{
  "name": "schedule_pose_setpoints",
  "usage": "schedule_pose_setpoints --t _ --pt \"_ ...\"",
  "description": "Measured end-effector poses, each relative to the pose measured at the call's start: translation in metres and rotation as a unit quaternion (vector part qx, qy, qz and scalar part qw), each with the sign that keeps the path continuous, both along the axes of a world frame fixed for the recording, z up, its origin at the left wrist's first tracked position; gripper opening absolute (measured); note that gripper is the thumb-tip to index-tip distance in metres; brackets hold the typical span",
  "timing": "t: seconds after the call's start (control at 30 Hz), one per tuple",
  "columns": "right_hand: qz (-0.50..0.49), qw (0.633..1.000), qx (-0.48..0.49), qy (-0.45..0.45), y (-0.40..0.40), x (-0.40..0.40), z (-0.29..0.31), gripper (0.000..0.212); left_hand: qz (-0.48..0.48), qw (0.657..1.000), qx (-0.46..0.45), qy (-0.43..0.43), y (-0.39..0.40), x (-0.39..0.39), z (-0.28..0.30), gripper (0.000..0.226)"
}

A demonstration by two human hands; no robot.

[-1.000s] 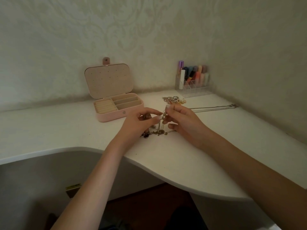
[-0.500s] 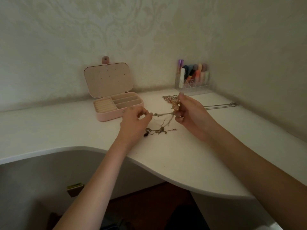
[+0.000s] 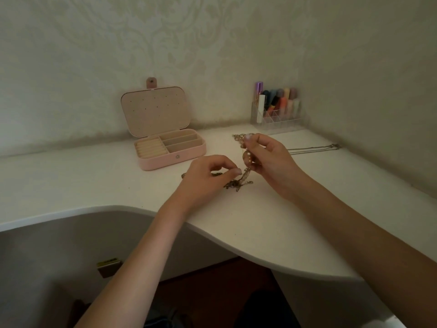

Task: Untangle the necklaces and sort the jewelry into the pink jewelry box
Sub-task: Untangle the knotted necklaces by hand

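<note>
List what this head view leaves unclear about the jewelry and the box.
- Tangle: blurred; number of chains unreadable.
- Left hand: fingers cover the part it pinches.
- Right hand: hides the pile behind it.
- Box: compartment floors too dim to check.
- Laid-out chain: clasp too small.

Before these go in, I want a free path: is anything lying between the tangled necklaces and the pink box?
Nothing visible does. The tangled necklaces, held by the left hand and right hand, lie right of the open pink jewelry box, with only bare desk between.
</note>
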State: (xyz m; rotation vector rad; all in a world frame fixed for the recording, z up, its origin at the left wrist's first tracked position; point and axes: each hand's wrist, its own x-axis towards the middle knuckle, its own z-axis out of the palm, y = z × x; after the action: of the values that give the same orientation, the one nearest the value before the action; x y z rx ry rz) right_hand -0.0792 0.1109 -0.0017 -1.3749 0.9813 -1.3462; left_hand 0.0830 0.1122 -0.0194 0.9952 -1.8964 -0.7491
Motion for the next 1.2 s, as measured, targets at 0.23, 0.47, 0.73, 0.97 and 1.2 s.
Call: schedule_pose_setpoints --t 0.23,0.47,0.73,0.97,1.2 --pt "-0.005 0.999 0.006 0.032 -0.001 0.001 -0.001 0.024 -0.087 0.994 0.059 0.024 -0.003 0.004 0.001 0.009" --pt "-0.005 1.0 0.009 0.03 -0.001 0.002 -0.002 0.026 -0.061 0.992 0.073 0.087 -0.01 0.008 -0.003 0.018" --pt "0.002 1.0 0.011 0.018 -0.001 0.0 -0.001 0.023 -0.097 0.985 0.122 0.071 -0.01 0.006 -0.004 0.017" --pt "0.004 1.0 0.021 -0.004 -0.003 -0.001 -0.002 0.023 -0.089 0.99 0.097 0.046 -0.007 0.005 -0.002 0.007" --pt "-0.027 0.999 0.032 -0.015 -0.004 -0.002 -0.001 0.023 -0.013 0.994 0.084 0.076 -0.012 0.008 -0.003 0.019"
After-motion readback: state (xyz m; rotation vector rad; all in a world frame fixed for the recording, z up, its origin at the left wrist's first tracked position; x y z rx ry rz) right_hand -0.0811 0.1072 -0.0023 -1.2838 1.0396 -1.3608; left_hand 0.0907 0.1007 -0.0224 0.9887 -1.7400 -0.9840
